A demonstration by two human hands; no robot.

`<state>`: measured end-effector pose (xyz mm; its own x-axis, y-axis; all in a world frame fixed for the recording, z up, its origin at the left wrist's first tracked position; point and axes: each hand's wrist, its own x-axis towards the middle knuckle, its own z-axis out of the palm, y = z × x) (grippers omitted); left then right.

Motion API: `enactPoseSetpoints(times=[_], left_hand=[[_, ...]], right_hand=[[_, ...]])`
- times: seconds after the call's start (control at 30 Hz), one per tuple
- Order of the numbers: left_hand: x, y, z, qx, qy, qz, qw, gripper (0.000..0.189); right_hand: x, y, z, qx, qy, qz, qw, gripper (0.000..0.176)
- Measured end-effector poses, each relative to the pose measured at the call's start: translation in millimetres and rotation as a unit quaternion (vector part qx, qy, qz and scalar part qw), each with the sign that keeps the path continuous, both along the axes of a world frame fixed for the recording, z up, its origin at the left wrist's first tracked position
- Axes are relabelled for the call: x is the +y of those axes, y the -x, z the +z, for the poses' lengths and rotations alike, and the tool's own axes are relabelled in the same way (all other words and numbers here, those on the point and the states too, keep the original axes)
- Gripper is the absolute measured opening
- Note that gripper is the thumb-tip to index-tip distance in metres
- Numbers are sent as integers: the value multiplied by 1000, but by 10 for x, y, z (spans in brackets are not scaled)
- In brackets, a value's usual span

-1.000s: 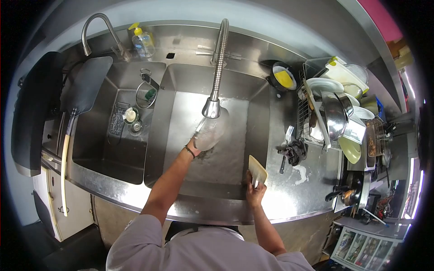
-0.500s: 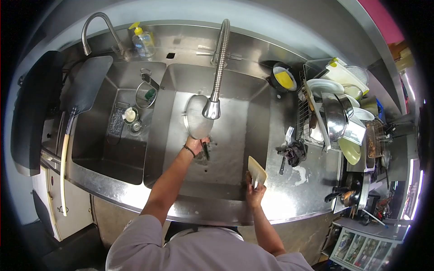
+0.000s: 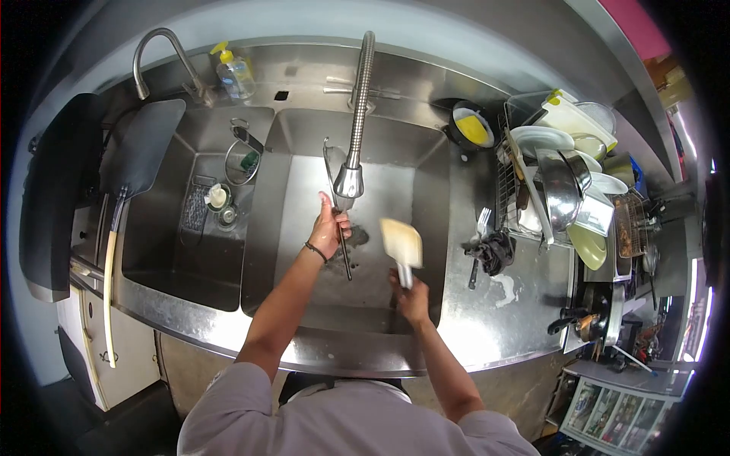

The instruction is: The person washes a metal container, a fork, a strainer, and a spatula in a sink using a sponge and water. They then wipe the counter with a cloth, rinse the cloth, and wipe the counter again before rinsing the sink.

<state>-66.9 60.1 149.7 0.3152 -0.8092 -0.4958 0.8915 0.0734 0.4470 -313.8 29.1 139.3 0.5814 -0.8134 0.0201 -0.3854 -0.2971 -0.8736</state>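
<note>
The wide rectangular steel basin (image 3: 391,190) lies right of the narrower rectangular steel basin (image 3: 201,277). Behind the latter stands the clear plastic pump bottle (image 3: 237,76). Right of the wide one, the round black bowl (image 3: 454,131) holds the yellow sponge (image 3: 473,129), left of the silver wire rack (image 3: 505,194).

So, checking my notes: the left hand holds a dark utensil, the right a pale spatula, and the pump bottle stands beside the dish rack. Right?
No: the head view shows the pump bottle between the curved tap and the coiled tap, not beside the dish rack. The left hand does hold the dark utensil, the right hand the pale spatula.
</note>
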Motion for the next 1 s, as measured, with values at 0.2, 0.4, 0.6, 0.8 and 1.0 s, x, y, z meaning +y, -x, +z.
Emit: enactPoseSetpoints(times=[0.2,0.4,0.6,0.8,1.0], left_hand=[[444,-144,-99,-232,-88,107,963,36],[859,-189,-184,-288,-283,94,910,21],[955,20,-623,-512,-277,18,813,41],[887,272,-210,-273,-39,-9,961,27],[888,214,-369,-363,-93,9,927,26]], right_hand=[[-66,-1043,-12,-19,-296,180,938,26],[-162,-1383,-148,-91,-316,178,927,23],[-245,-1886,135,-210,-310,98,922,24],[-265,-1924,497,-347,-473,-9,810,23],[-215,-1402,401,-153,-115,114,975,36]])
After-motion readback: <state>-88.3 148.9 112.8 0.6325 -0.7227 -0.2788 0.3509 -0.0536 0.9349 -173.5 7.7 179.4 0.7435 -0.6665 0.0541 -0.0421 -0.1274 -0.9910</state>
